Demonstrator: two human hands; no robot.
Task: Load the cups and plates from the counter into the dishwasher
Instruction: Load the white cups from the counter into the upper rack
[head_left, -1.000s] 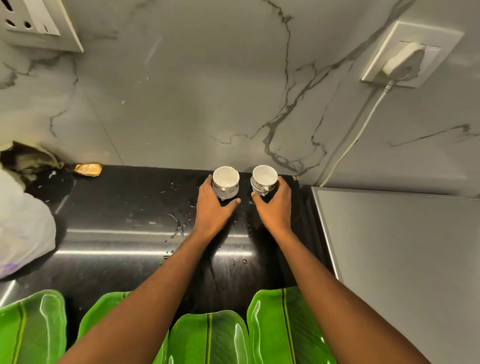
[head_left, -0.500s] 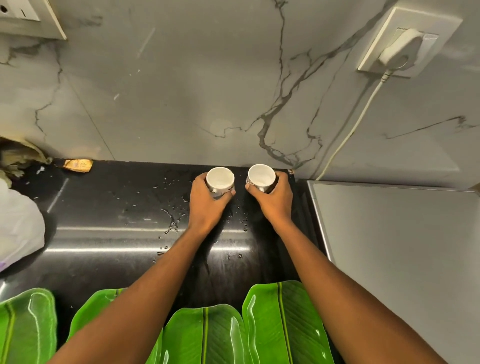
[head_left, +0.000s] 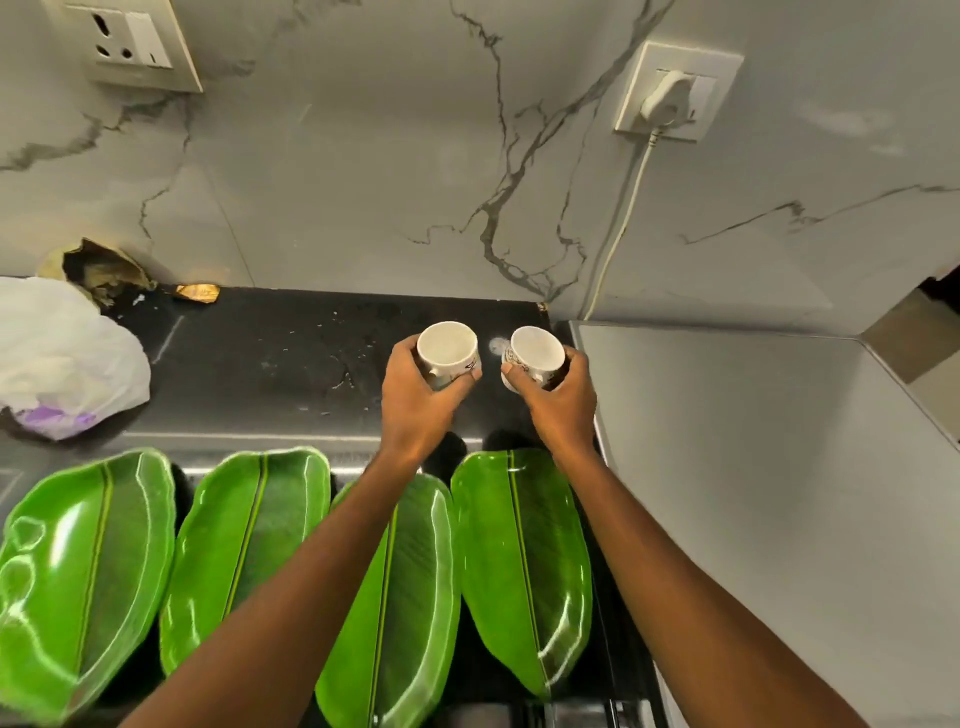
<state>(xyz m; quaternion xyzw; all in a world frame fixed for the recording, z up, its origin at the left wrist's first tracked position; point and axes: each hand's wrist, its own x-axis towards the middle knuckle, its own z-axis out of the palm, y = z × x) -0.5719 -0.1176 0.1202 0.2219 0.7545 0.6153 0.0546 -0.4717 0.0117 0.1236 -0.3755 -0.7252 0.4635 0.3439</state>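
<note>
Gripping two white cups above the dark counter (head_left: 291, 364): left hand (head_left: 415, 405) wrapping the left cup (head_left: 448, 353), right hand (head_left: 561, 405) closing around the right cup (head_left: 535, 358), mouths upward, probably for carrying together. Leaving four green leaf-shaped plates (head_left: 249, 551) lying nearer.

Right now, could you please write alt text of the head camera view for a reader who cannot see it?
The left hand and right hand each hold a white cup, left cup and right cup, over a black counter. Four green leaf-shaped plates lie in a row at its near edge.
</note>
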